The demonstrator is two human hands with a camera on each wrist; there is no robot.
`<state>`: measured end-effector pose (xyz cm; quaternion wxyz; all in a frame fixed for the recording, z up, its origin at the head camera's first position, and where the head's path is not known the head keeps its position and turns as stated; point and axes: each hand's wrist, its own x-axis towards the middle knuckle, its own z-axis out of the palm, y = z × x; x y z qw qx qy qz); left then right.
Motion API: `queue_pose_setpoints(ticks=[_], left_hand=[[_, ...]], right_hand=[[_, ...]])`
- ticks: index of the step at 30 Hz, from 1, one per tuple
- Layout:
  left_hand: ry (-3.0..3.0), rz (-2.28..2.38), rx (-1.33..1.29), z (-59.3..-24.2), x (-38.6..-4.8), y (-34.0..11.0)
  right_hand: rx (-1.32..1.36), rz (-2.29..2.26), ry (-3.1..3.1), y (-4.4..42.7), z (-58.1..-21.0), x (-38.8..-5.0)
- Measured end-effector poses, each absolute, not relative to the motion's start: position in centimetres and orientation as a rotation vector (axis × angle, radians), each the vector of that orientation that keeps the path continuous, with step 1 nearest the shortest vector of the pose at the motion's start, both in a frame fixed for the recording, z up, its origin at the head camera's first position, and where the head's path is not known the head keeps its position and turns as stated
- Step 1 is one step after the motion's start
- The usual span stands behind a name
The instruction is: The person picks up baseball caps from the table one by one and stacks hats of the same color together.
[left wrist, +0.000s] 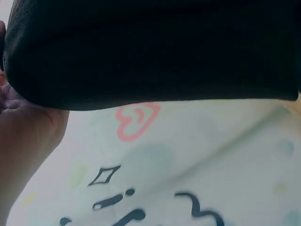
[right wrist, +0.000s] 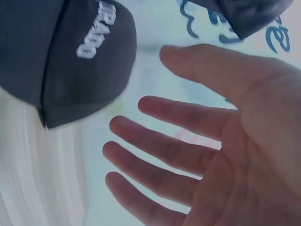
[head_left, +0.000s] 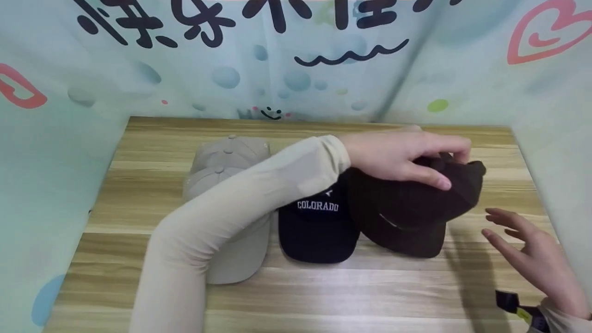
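Observation:
My left hand (head_left: 397,155) reaches across from the left and grips the crown of a dark brown cap (head_left: 393,203), thumb on the near side. In the left wrist view a large dark surface (left wrist: 150,52) fills the top, with part of a hand at the left edge. My right hand (head_left: 532,256) is just right of that cap, fingers spread and holding nothing; its palm shows in the right wrist view (right wrist: 225,141). A navy cap (head_left: 319,236) with COLORADO lettering lies left of the brown one. The left sleeve partly covers some beige caps (head_left: 238,259), nested in a row.
The caps lie on a wood-grain table (head_left: 323,296). A printed backdrop (head_left: 300,88) with dark characters and hearts stands behind and at both sides. In the right wrist view, a dark cap (right wrist: 89,80) with white lettering hangs at upper left; which one, I cannot tell.

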<state>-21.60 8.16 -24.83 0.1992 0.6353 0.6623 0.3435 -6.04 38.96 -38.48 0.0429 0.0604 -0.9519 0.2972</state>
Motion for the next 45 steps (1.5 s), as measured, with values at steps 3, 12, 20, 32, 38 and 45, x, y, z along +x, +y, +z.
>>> queue_pose_setpoints(ticks=[3,12,20,32,38,45], left_hand=[[1.806,0.993,1.728,-25.4,-21.7,9.5],[1.696,0.996,1.573,-26.0,-22.8,12.7],[1.494,1.176,1.488,-27.4,-23.1,14.2],[1.733,1.001,1.563,-30.7,-23.5,17.3],[1.84,0.982,1.527,-32.5,-24.3,17.8],[1.638,1.143,1.453,-33.6,-24.5,18.6]], right_hand=[[0.152,0.898,-2.887,40.0,-38.4,-5.6],[0.069,0.912,-2.881,41.6,-39.0,-4.6],[0.0,0.956,-2.894,41.9,-39.6,-4.0],[0.046,0.997,-2.906,42.1,-40.5,-4.0],[0.045,1.024,-2.912,41.8,-40.9,-4.1],[0.072,1.042,-2.924,41.4,-40.9,-4.3]])
